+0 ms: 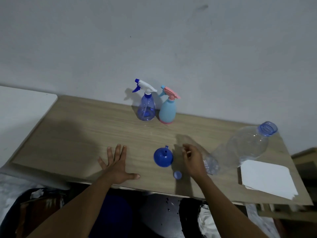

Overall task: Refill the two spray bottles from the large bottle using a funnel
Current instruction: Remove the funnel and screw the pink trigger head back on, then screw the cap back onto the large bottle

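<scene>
Two spray bottles stand side by side at the back of the wooden table (77,134), against the wall: a clear blue bottle (146,109) with a white and blue trigger, and a light blue bottle (167,111) with a pink trigger. A blue funnel (163,157) lies upside down in the middle, spout up. The large clear bottle (248,143) stands uncapped at the right; its blue cap (177,174) lies near the front edge. My left hand (116,166) rests flat on the table with fingers spread. My right hand (193,159) hovers just right of the funnel, fingers loosely curled, holding nothing.
A stack of white paper (267,179) lies at the table's front right corner. A white surface (22,103) adjoins the table on the left. A small clear plastic object (211,164) lies behind my right hand. Dark items sit below the front edge.
</scene>
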Demonstrator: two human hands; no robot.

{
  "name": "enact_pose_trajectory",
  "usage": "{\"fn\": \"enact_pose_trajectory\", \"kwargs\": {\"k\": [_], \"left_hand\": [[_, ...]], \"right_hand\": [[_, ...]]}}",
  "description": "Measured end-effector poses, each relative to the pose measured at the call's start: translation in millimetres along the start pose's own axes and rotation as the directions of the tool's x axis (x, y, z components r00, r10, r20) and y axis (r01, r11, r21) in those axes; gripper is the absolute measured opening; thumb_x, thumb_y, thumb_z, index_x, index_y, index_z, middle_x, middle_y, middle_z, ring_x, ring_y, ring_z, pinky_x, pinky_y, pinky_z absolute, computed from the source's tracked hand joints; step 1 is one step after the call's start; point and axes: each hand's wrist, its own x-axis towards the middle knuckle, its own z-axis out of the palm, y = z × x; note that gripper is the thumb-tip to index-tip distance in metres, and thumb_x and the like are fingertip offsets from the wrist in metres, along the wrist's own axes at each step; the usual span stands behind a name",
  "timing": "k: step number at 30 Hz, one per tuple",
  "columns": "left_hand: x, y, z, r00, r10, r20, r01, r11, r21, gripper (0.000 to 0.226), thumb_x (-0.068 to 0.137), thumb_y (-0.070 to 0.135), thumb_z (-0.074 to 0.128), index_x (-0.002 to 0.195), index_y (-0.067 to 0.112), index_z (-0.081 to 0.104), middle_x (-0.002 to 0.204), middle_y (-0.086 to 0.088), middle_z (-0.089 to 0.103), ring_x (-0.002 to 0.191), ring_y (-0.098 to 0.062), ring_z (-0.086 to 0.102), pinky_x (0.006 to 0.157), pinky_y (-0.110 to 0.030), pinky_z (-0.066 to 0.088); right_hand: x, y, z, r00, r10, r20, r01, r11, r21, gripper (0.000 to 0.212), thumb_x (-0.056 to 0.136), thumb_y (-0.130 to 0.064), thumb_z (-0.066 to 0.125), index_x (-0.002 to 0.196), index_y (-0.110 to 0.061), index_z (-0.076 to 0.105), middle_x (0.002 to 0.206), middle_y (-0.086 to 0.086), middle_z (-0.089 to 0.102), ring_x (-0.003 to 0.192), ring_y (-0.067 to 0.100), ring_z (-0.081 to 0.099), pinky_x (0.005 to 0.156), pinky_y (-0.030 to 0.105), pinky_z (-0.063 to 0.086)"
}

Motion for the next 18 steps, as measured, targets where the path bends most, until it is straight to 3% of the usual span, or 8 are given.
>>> {"fn": "enact_pose_trajectory", "kwargs": {"k": [2, 5, 7, 11, 14, 18], "left_hand": [[-1.3, 0.1, 2.6, 1.000, 0.012, -0.012, -0.013, 1.000, -0.009, 0.143, 0.052, 0.095, 0.057, 0.136, 0.037, -0.043, 0.147, 0.008, -0.051, 0.134, -0.026, -0.049, 0.106, -0.066, -0.026], [-5.7, 4.3, 12.7, 0.998, 0.040, -0.037, -0.041, 0.999, -0.016, 0.135, 0.063, 0.088, 0.058, 0.148, 0.034, -0.033, 0.147, 0.005, -0.050, 0.134, -0.027, -0.049, 0.108, -0.065, -0.025], [-11.3, 11.6, 25.2, 0.997, 0.056, -0.047, -0.057, 0.998, -0.025, 0.128, 0.070, 0.085, 0.056, 0.150, 0.033, -0.029, 0.146, 0.002, -0.050, 0.136, -0.030, -0.046, 0.110, -0.064, -0.022], [-23.3, 32.7, 54.5, 0.992, 0.057, -0.115, -0.060, 0.998, -0.026, 0.117, 0.079, 0.081, 0.047, 0.152, 0.027, -0.027, 0.152, -0.006, -0.045, 0.140, -0.032, -0.042, 0.114, -0.062, -0.019], [-28.3, 47.0, 67.2, 0.985, 0.020, -0.171, -0.026, 0.999, -0.032, 0.113, 0.082, 0.078, 0.046, 0.154, 0.022, -0.020, 0.158, -0.011, -0.035, 0.144, -0.035, -0.034, 0.116, -0.060, -0.016], [-43.0, 72.0, 76.0, 0.917, 0.055, -0.396, -0.132, 0.977, -0.169, 0.099, 0.083, 0.062, 0.062, 0.157, 0.025, 0.006, 0.166, -0.005, 0.004, 0.152, -0.029, 0.001, 0.121, -0.052, 0.008]], "right_hand": [[-30.6, 22.6, -2.6, 0.995, -0.007, 0.099, 0.010, 0.999, -0.033, 0.029, 0.099, -0.018, 0.057, 0.128, -0.013, 0.058, 0.119, 0.006, 0.064, 0.105, 0.020, 0.062, 0.092, 0.030, 0.048], [-57.5, 36.2, -3.5, 0.952, -0.173, 0.254, 0.222, 0.959, -0.178, 0.032, 0.098, -0.033, 0.059, 0.130, -0.026, 0.060, 0.121, -0.008, 0.058, 0.112, 0.018, 0.054, 0.094, 0.029, 0.043], [-65.3, 39.6, 0.5, 0.929, -0.215, 0.302, 0.305, 0.905, -0.295, 0.035, 0.095, -0.038, 0.059, 0.129, -0.031, 0.063, 0.127, -0.007, 0.056, 0.112, 0.021, 0.050, 0.092, 0.029, 0.042], [-69.2, 43.3, 4.4, 0.933, -0.210, 0.293, 0.313, 0.875, -0.369, 0.030, 0.090, -0.024, 0.061, 0.119, -0.026, 0.068, 0.128, -0.002, 0.058, 0.106, 0.027, 0.050, 0.089, 0.039, 0.049], [-77.6, 47.4, -4.6, 0.945, -0.207, 0.254, 0.278, 0.916, -0.289, 0.030, 0.093, -0.020, 0.059, 0.122, -0.020, 0.065, 0.116, -0.004, 0.059, 0.102, 0.021, 0.049, 0.086, 0.038, 0.049], [-102.3, 64.8, -42.6, 0.967, -0.209, 0.144, 0.238, 0.945, -0.224, 0.030, 0.092, -0.023, 0.062, 0.121, -0.017, 0.064, 0.113, -0.001, 0.060, 0.103, 0.015, 0.055, 0.087, 0.029, 0.048]]}}
